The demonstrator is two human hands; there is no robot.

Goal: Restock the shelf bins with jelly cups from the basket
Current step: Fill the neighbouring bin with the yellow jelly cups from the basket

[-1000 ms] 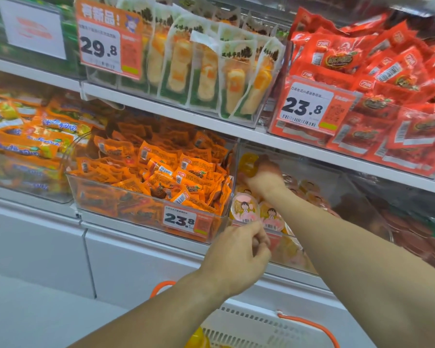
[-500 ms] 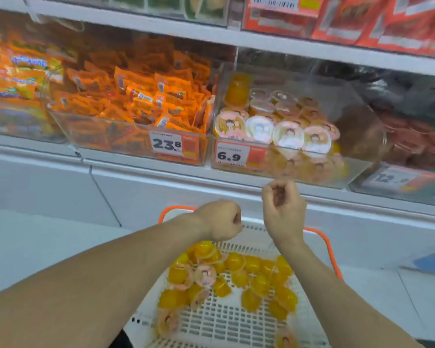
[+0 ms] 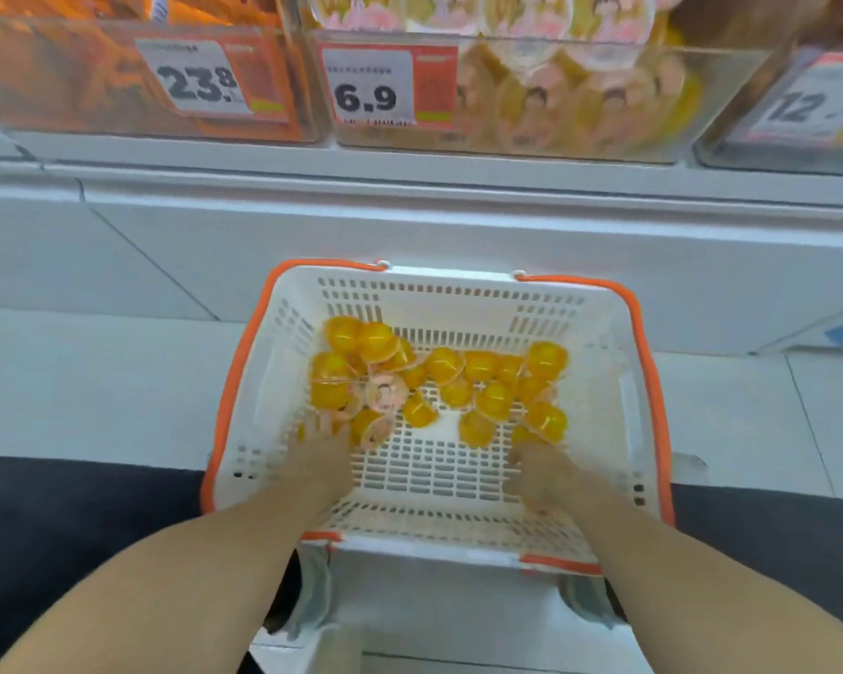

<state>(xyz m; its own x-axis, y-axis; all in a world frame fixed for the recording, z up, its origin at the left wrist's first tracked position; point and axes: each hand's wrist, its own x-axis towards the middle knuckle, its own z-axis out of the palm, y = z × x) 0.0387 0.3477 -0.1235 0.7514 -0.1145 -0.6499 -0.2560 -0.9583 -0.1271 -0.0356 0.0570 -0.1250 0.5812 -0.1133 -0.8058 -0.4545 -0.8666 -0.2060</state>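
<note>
Both hands are down in the basket (image 3: 599, 362), low in the centre of the frame. The left hand (image 3: 320, 459) reaches into the left edge of the pile, fingertips among the jelly cups (image 3: 439, 381); motion blur hides whether it pinches one, so I cannot tell. The right hand (image 3: 539, 471) sits at the lower right of the pile, touching the nearest cups, and its grip is just as blurred, cannot tell. The yellow cups lie scattered across the slotted white floor of the basket, most on their sides, one showing its pink printed lid. The basket has orange handles folded along its rim. Above it, along the top of the frame, the clear shelf bin (image 3: 580, 99) holds more of the same cups, behind a price tag (image 3: 385, 85) reading 6.9. To its left sits a bin of orange packets (image 3: 69, 70) tagged 23.8.
</note>
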